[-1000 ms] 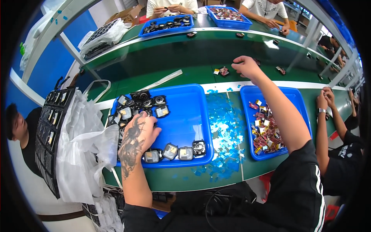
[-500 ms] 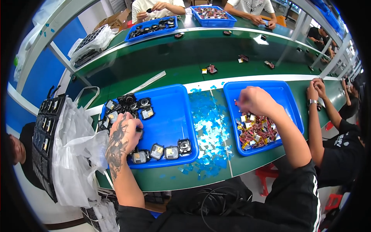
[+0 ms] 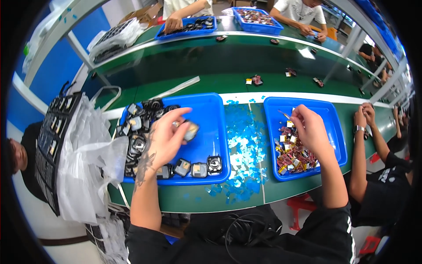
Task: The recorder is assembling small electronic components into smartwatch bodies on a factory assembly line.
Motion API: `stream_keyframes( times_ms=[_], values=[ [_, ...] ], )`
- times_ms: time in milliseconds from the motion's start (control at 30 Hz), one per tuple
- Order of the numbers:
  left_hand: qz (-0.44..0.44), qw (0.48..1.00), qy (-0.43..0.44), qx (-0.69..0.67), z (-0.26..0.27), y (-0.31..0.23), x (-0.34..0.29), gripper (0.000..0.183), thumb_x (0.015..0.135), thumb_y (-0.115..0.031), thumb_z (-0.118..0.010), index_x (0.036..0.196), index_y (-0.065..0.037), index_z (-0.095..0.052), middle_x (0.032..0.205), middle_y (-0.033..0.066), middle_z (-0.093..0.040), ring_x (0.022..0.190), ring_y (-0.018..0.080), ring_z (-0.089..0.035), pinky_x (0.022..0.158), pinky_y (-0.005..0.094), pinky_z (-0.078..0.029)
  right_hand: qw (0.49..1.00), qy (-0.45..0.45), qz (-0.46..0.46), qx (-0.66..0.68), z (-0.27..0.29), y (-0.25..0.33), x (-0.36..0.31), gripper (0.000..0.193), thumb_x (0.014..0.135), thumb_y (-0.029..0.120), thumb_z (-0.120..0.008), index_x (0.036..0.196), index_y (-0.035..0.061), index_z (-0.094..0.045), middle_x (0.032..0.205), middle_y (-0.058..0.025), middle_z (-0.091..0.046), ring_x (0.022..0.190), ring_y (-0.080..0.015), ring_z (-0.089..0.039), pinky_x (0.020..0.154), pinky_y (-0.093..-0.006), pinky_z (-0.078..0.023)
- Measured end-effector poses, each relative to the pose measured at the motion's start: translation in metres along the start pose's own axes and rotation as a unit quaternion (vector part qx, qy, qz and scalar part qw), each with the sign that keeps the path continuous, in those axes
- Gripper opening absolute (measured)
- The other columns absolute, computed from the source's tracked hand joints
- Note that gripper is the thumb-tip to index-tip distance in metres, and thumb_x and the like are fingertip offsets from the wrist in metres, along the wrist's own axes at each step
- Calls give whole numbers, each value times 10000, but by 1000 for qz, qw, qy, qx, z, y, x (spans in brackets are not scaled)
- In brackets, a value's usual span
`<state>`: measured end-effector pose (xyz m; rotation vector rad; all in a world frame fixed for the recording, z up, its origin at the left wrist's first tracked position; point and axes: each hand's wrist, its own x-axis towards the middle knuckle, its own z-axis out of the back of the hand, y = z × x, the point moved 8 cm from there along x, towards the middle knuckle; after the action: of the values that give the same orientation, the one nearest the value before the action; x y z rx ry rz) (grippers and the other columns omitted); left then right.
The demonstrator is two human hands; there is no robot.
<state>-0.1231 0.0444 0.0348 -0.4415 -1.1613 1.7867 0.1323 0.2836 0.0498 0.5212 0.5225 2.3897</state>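
My left hand (image 3: 166,140), tattooed at the wrist, is over the left blue tray (image 3: 222,136). Thumb and fingers grip a small black square casing (image 3: 190,131) with a pale yellowish inset, blurred by motion. Similar black casings (image 3: 199,170) line the tray's near edge and heap up along its left side, some showing a round lens-like ring. Above the right blue tray (image 3: 338,132), my right hand (image 3: 311,127) is closed in a pinch on a thin part (image 3: 284,114) whose kind is too small to make out. Beneath lie piled reddish circuit boards with white-and-yellow pieces (image 3: 299,158).
Blue film scraps (image 3: 246,154) cover the table between the trays. A conveyor (image 3: 211,83) carries scattered board assemblies (image 3: 256,80). White-wrapped black trays (image 3: 57,141) stand at left. A co-worker's hands (image 3: 364,115) are at right; two people work across the belt.
My left hand has lifted from the casings and moved right with one. My right hand's pinched part has come into sight above the pile. The view has shifted slightly.
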Motion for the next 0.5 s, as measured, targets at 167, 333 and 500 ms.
stream_keyframes(
  times_ms=[167, 333, 500],
  values=[
    [139, 891, 172, -396, -92, -3, -14, 233, 996, -117, -511, 1224, -69, -520, 1032, 108, -660, 754, 89, -590, 644, 223, -518, 963, 96, 39, 249, -14, 62, -25, 90, 907, 26, -606, 943, -12, -679, 876, -88, -628, 669, -144, -607, 623, -261, -492],
    [71, 909, 202, -359, -110, -27, -21, 233, 1024, -196, -481, 1199, -70, -569, 972, 37, -632, 787, 69, -547, 743, 224, -479, 903, 210, 40, 373, -41, 102, -41, 100, 891, -19, -640, 979, -26, -686, 908, -62, -635, 755, -99, -613, 674, -225, -506],
    [71, 937, 200, -279, -105, -37, -28, 113, 887, -122, -713, 930, -18, -724, 941, 54, -633, 823, 101, -555, 743, 269, -456, 853, 166, -21, 495, -55, 96, -45, 170, 840, -55, -707, 992, -40, -633, 927, -59, -649, 865, -93, -639, 784, -223, -529]
  ],
)
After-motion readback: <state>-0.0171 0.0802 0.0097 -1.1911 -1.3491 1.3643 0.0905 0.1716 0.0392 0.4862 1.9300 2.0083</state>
